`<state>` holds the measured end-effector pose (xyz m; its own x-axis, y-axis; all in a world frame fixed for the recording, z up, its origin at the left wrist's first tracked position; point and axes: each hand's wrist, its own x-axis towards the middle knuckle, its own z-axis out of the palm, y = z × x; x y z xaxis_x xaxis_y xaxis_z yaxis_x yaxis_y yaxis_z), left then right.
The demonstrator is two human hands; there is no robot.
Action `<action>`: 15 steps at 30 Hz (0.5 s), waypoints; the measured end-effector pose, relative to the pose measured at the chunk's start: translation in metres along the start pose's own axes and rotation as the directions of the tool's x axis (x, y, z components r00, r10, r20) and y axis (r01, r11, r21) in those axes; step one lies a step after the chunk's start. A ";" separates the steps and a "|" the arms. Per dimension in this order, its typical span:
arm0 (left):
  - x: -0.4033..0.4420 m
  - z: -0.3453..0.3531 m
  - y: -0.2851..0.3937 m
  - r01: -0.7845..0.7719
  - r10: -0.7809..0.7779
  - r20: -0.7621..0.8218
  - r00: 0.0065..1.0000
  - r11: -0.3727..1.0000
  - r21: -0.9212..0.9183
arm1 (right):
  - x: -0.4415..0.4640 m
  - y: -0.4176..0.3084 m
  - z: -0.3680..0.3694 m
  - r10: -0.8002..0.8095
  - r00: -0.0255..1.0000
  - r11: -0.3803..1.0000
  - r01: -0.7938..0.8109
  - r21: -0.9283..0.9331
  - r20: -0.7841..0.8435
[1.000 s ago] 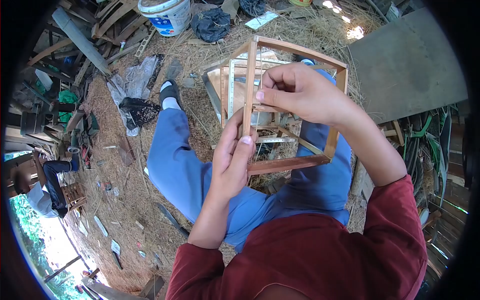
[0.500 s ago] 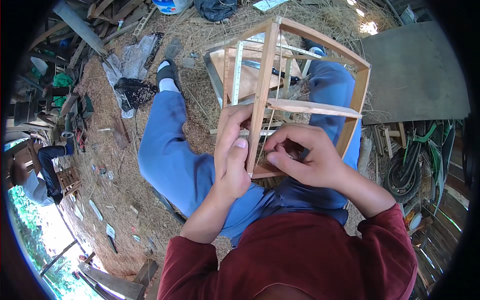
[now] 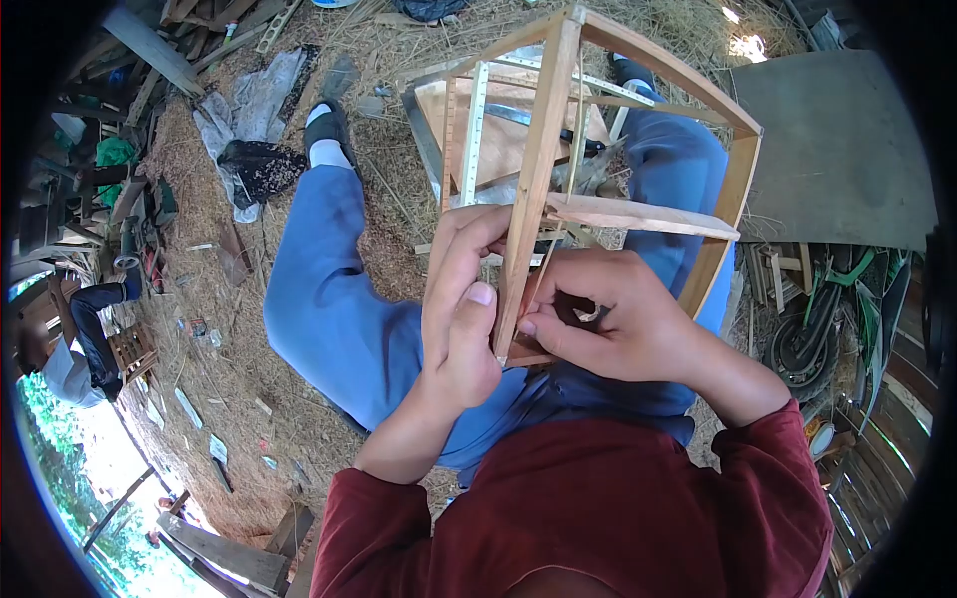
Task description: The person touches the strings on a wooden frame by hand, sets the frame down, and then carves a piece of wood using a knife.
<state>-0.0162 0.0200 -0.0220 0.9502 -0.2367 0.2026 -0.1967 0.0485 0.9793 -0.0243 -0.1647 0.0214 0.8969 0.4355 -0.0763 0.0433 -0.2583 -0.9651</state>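
Note:
A wooden box frame [image 3: 539, 169] of light slats stands tilted over my lap, with thin strips full of small holes [image 3: 476, 135] along its far side. My left hand [image 3: 464, 304] is wrapped round the near corner post from the left, its thumb against the wood. Inside the frame, my right hand [image 3: 613, 309] is closed, thumb and forefinger pinched at the lower end of a thin wooden stick [image 3: 576, 149] that runs up through the frame. A wider wooden crossbar [image 3: 643, 215] lies just above that hand.
Beyond the frame, a knife [image 3: 508, 114] rests on a wooden board [image 3: 431, 105]. A large grey panel [image 3: 832, 149] and a motorbike wheel [image 3: 799, 344] are at right. Plastic sheeting [image 3: 267, 95] lies on the shavings-covered ground. Another person [image 3: 85, 344] sits at far left.
The frame has shifted slightly up and to the right in view. My right thumb and forefinger have moved a little left and closed together at the thin stick. My left hand keeps its hold.

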 end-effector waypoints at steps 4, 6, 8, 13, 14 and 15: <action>0.000 0.000 0.000 0.014 -0.014 0.001 1.000 1.000 0.004 | 0.000 0.003 0.001 -0.029 1.000 0.999 0.028 -0.033 -0.007; 0.000 0.000 0.000 0.024 -0.024 -0.001 1.000 1.000 -0.004 | -0.001 0.004 0.002 -0.041 0.999 0.999 0.041 -0.035 -0.014; 0.000 0.000 0.001 0.015 -0.015 0.003 1.000 1.000 -0.002 | 0.000 0.005 0.003 -0.055 0.998 0.998 0.054 -0.039 -0.021; 0.000 -0.002 -0.005 -0.019 0.019 0.014 1.000 1.000 -0.004 | -0.001 0.010 0.005 -0.057 0.997 0.998 0.057 -0.007 -0.045; 0.000 -0.002 -0.003 -0.012 0.013 0.011 1.000 1.000 -0.006 | 0.000 0.010 0.005 -0.058 0.997 0.998 0.057 -0.007 -0.045; 0.000 -0.001 -0.003 -0.005 0.005 0.009 1.000 1.000 -0.010 | -0.001 0.010 0.005 -0.048 0.998 0.999 0.049 0.007 -0.040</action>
<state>-0.0149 0.0211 -0.0246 0.9471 -0.2449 0.2073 -0.1988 0.0592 0.9782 -0.0268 -0.1629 0.0108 0.9105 0.4130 -0.0195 0.0839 -0.2307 -0.9694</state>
